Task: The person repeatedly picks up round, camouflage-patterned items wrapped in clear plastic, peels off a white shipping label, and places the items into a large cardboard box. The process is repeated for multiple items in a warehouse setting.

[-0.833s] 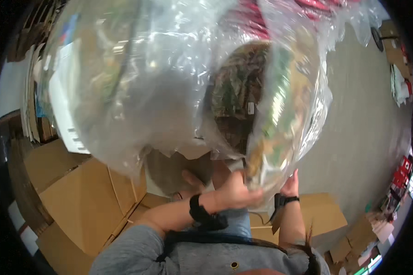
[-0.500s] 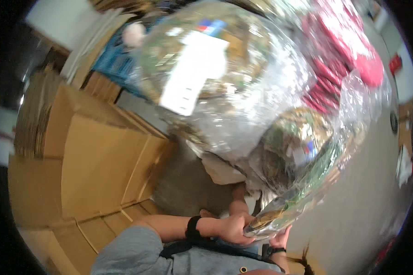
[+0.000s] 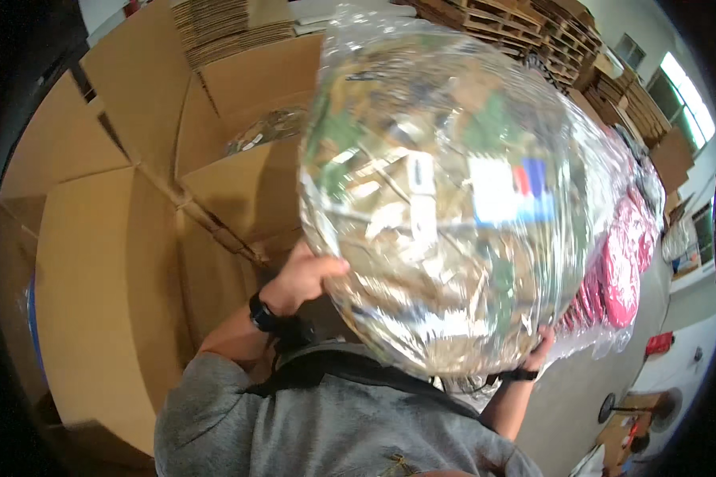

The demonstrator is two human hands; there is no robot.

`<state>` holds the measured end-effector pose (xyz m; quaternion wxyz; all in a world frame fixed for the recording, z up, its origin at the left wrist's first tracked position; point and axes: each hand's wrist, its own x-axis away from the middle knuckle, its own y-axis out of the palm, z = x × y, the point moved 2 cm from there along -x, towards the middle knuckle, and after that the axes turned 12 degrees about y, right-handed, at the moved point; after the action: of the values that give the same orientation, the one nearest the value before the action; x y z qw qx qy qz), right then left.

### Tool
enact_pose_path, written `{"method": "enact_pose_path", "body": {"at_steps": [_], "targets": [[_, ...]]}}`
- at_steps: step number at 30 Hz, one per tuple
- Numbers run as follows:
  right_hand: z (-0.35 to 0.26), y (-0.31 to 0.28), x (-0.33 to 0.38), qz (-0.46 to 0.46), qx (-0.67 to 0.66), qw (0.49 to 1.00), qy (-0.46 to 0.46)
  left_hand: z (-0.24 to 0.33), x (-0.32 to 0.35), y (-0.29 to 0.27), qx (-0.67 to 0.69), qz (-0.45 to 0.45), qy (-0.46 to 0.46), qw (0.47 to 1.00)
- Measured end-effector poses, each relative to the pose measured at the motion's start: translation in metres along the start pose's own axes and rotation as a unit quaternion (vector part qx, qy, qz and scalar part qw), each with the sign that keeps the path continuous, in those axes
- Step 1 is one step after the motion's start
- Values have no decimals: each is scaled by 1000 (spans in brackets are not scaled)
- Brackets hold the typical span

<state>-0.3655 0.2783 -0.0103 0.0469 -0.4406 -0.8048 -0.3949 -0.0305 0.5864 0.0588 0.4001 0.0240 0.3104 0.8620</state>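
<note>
I hold a big clear plastic bag [image 3: 453,207] up at chest height, my left hand [image 3: 306,274] clasped on its side, my right hand [image 3: 539,346] gripping underneath. The slick film could slip, dropping it beside the open cardboard box [image 3: 239,135].

stacked pallets [image 3: 561,32] near bright windows [image 3: 686,95]
</note>
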Motion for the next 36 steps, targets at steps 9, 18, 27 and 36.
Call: {"method": "enact_pose_path", "body": {"at_steps": [9,18,27,36], "targets": [[23,320,-89,-204,79,974,58,71,2,-121,164,241,144,946],[99,493,-304,-338,56,882,324,108,-90,-217,123,380,263,878],[145,610,-405,-322,-10,861,394,156,-199,-321,62,408,239,879],[216,672,-376,-226,-33,922,312,184,-298,-366,138,315,194,919]]}}
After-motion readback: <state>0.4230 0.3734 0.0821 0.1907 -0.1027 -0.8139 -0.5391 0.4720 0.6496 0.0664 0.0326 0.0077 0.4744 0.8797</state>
